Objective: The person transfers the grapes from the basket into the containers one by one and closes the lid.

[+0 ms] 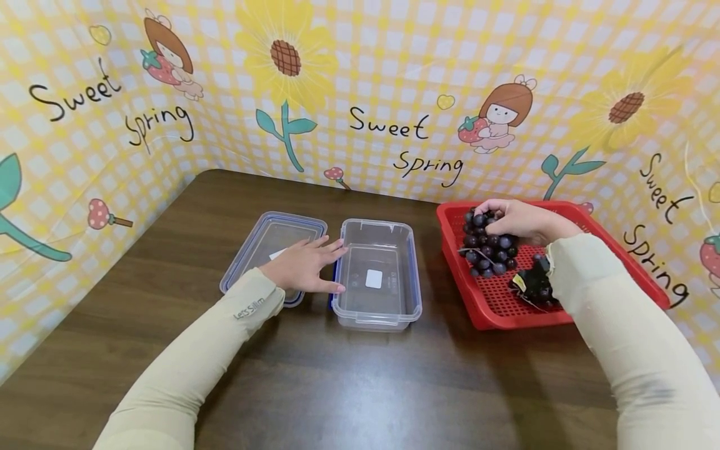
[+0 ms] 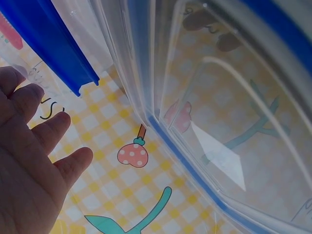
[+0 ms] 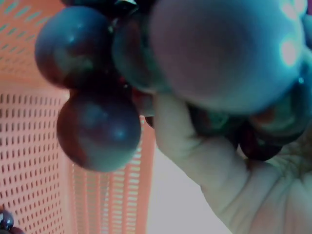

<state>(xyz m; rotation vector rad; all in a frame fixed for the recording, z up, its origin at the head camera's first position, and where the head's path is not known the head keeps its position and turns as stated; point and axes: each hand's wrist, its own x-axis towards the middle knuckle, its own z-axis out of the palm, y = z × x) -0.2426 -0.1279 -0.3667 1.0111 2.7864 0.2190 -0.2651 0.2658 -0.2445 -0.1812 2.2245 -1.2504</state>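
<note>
Head view showed a person seated at a dark wooden tabletop [image 1: 349, 375] ringed by a yellow checked backdrop [image 1: 394, 75] printed with sunflowers and "Sweet Spring". The left hand [image 1: 304, 265] lay flat, fingers straight and spread a little, resting on a clear lid with a blue rim [image 1: 259, 240]; its fingertips reached the near wall of a clear plastic container [image 1: 377, 275] that stood just beside the lid. To the right, well apart from the container, sat a red perforated basket [image 1: 489, 312]. Inside it the right hand [image 1: 520, 220] had its fingers curled over the top of a bunch of dark grapes [image 1: 489, 247], its grip closed on the upper berries. A second, smaller grape cluster [image 1: 534, 284] lay in the basket near the right sleeve.

Left wrist view showed the left hand [image 2: 29, 161] from close by, fingers straight and slightly apart, gripping nothing. Next to it ran the blue edge and transparent wall of the container [image 2: 219, 122], with the backdrop's pattern seen through the plastic.

Right wrist view was very close and blurred. It showed the round dark berries of the bunch of dark grapes [image 3: 97, 126] pressed against the fingers [image 3: 195, 146] of the right hand, which curled round them, with the red mesh of the basket [image 3: 29, 156] behind.
</note>
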